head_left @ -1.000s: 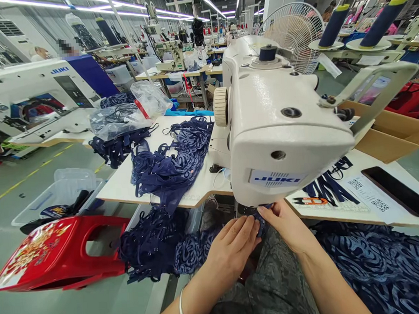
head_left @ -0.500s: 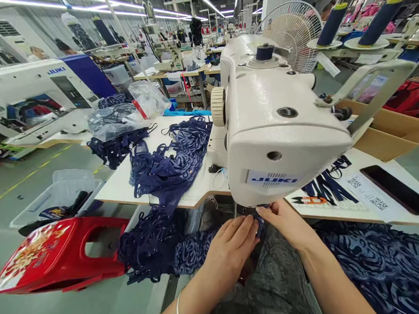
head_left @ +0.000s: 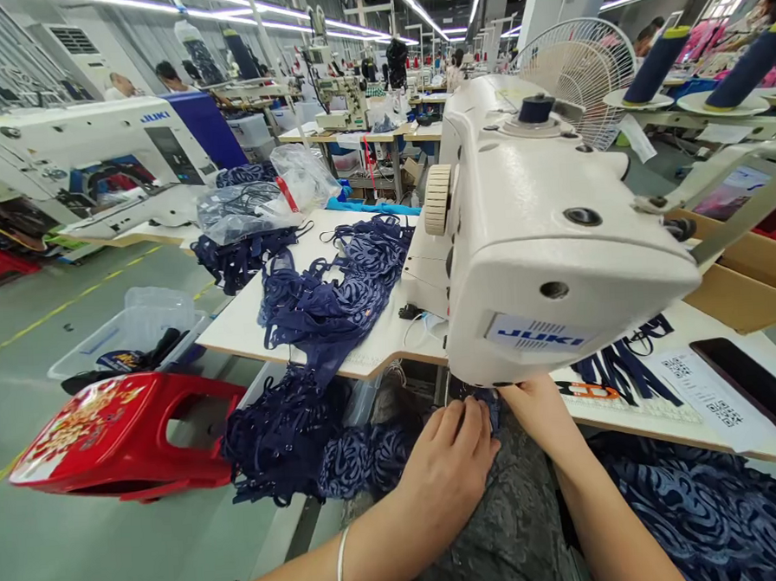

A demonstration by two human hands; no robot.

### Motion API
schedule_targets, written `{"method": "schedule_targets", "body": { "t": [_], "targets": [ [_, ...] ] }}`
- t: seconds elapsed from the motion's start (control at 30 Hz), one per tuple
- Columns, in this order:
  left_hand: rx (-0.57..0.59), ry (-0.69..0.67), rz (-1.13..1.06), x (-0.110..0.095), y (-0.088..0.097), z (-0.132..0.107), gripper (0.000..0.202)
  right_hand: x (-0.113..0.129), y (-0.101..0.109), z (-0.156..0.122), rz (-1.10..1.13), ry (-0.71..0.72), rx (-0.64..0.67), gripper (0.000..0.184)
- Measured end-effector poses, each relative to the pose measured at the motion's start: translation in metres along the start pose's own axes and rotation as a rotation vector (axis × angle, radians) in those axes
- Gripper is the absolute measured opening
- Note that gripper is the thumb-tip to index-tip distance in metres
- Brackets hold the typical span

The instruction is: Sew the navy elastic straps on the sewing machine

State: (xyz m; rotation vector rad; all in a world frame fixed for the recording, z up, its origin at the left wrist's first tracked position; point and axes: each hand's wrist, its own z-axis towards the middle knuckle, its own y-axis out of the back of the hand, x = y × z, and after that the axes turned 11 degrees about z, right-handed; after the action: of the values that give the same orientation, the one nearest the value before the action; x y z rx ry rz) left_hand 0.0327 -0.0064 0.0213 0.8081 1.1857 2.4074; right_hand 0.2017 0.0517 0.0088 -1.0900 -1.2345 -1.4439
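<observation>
Below the head of a white sewing machine (head_left: 554, 230), my left hand (head_left: 452, 452) is closed, fingers bent over a small piece of patterned navy fabric (head_left: 491, 406). My right hand (head_left: 543, 414) is closed at the right edge of that same fabric, its fingertips partly hidden by the machine head. The needle area is mostly out of sight behind the machine and my hands. Left of my left hand, patterned navy cups (head_left: 361, 458) and a heap of navy straps (head_left: 285, 443) hang beside the table edge.
More navy garments (head_left: 336, 284) lie on the white table (head_left: 234, 325). To the right are orange-handled snippers (head_left: 592, 391), navy strips (head_left: 626, 369), a printed sheet (head_left: 712, 395) and a phone (head_left: 754, 384). A red stool (head_left: 128, 434) and a clear bin (head_left: 148, 316) stand at left.
The view has turned left, so the machine and table sit farther right in the picture. Both hands stay at the fabric; my right fingertips are now more hidden by the machine head.
</observation>
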Motion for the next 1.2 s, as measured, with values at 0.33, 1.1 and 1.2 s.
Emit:
{"method": "schedule_targets", "body": {
  "t": [0.33, 1.1, 1.2],
  "targets": [
    [0.009, 0.078, 0.057, -0.013, -0.001, 0.011, 0.035, -0.002, -0.004, 0.016, 0.017, 0.198, 0.037, 0.033],
    [0.067, 0.102, 0.096, -0.021, 0.004, 0.017, 0.029, -0.017, -0.005, 0.024, -0.251, 0.256, 0.071, 0.025],
    [0.058, 0.109, 0.106, -0.022, 0.004, 0.017, 0.032, -0.012, -0.006, 0.026, -0.223, 0.238, 0.082, 0.028]
  ]
}}
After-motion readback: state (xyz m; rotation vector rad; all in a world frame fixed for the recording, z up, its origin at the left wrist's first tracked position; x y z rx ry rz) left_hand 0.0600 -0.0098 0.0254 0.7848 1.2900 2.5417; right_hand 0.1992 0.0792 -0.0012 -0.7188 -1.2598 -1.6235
